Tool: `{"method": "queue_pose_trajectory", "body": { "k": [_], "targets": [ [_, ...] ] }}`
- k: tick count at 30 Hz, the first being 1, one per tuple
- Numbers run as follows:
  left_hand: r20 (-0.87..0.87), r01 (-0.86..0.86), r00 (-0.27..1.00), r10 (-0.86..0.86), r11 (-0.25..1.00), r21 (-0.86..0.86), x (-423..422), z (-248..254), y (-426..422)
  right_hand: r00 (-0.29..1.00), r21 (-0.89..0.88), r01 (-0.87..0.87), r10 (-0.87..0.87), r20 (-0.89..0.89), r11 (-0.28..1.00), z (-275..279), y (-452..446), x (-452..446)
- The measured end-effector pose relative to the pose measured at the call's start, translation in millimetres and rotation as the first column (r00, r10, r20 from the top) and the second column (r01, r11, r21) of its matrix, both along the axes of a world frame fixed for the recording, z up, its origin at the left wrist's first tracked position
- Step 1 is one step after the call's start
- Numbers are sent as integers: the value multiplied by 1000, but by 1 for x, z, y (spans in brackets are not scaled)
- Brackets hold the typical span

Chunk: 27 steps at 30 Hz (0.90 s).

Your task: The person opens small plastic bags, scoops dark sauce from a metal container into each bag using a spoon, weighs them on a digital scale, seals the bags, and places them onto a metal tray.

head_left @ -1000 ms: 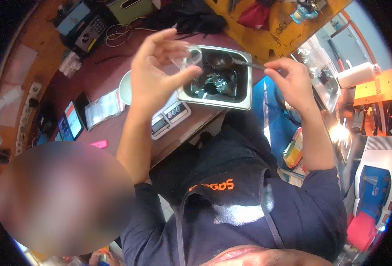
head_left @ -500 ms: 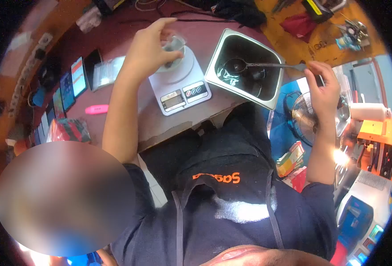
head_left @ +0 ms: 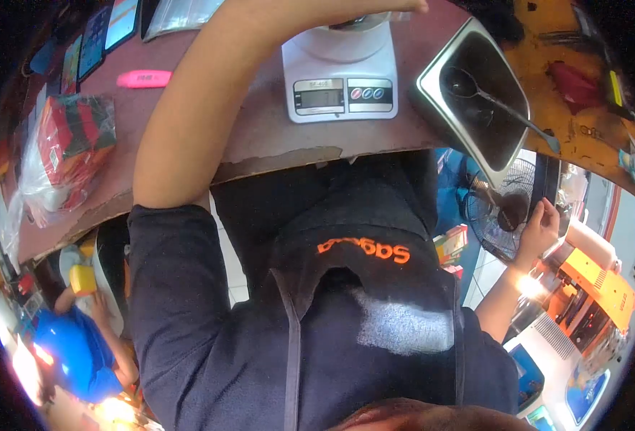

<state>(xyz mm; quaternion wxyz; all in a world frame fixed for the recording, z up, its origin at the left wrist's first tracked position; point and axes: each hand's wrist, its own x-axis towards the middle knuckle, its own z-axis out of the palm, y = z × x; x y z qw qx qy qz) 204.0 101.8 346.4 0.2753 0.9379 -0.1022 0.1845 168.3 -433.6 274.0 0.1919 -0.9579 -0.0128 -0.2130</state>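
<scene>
The digital scale stands on the table with a clear cup on its round platform, holding something dark. My left hand reaches across above the cup, mostly cut off by the top edge, so its grip is hidden. To the right, a metal container holds dark contents. A long-handled spoon lies in it, its handle over the rim. Below and right of the container, my right hand is away from the spoon, fingers loosely apart and nothing in it.
A pink marker, phones and a plastic-wrapped package are on the left. A fan stands beyond the table edge. Another person in blue is at lower left.
The view has shifted, putting the scale and my left hand near the top. My right hand has moved away from the spoon, which stays in the container. The clear cup is now at the scale.
</scene>
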Motion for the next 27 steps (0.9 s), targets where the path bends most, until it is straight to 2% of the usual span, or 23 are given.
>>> {"method": "queue_pose_trajectory", "body": {
  "k": [1, 2, 4, 5, 7, 11, 14, 16, 17, 19, 20, 21, 22, 23, 24, 26, 27],
  "targets": [
    [95, -26, 995, 19, 997, 66, 0, -4, -3, 1000, 74, -1, 0, 11, 997, 0, 2, -1],
    [88, -21, 996, 16, 998, 63, -1, -6, -5, 1000, 146, -2, -2, 27, 989, 0, 4, -2],
    [130, -97, 989, 68, 968, 233, -5, -6, -10, 1000, 121, -9, 6, 25, 993, 0, 8, -2],
    [125, -93, 990, 66, 969, 230, -3, -8, -13, 999, 154, -31, 26, 34, 988, 0, 12, -2],
    [166, -197, 977, 137, 882, 428, 0, -12, -16, 998, 189, -52, 44, 43, 981, 0, 19, -4],
    [201, -223, 969, 142, 852, 474, -9, -18, -24, 999, 139, -39, 34, 38, 990, 3, 27, -6],
    [157, -144, 984, 86, 901, 410, 0, -33, -27, 995, 139, -70, 60, 77, 988, 7, 38, -9],
    [292, -202, 953, 76, 880, 429, 1, -38, -27, 990, 146, -93, 77, 116, 985, 11, 42, -11],
    [304, -202, 950, 70, 880, 431, 2, -37, -27, 992, 170, -82, 63, 113, 982, 13, 42, -13],
    [377, -235, 918, 124, 935, 266, 4, -30, -26, 991, 205, -61, 34, 132, 977, 19, 48, -14],
    [401, -228, 910, 105, 935, 272, 6, -24, -25, 971, 226, -159, 111, 211, 961, 24, 55, -13],
    [331, -209, 931, 153, 968, 138, 6, -18, -23, 939, 235, -254, 181, 293, 938, 29, 63, -13],
    [253, -194, 949, 187, 981, 2, 6, -11, -20, 933, 241, -243, 158, 322, 940, 36, 75, -12],
    [102, -120, 985, 136, 981, -153, 4, -5, -14, 897, 285, -328, 202, 392, 901, 42, 91, -12],
    [131, -94, 985, 113, 986, -141, 2, -2, -9, 853, 318, -412, 239, 464, 854, 49, 109, -10],
    [68, 136, 991, -118, 854, -503, 0, -4, -8, 781, 272, -517, 318, 537, 811, 63, 145, -3],
    [146, 243, 968, -203, 626, -741, 0, -10, -13, 756, 312, -591, 377, 535, 744, 71, 170, 2]
  ]
}}
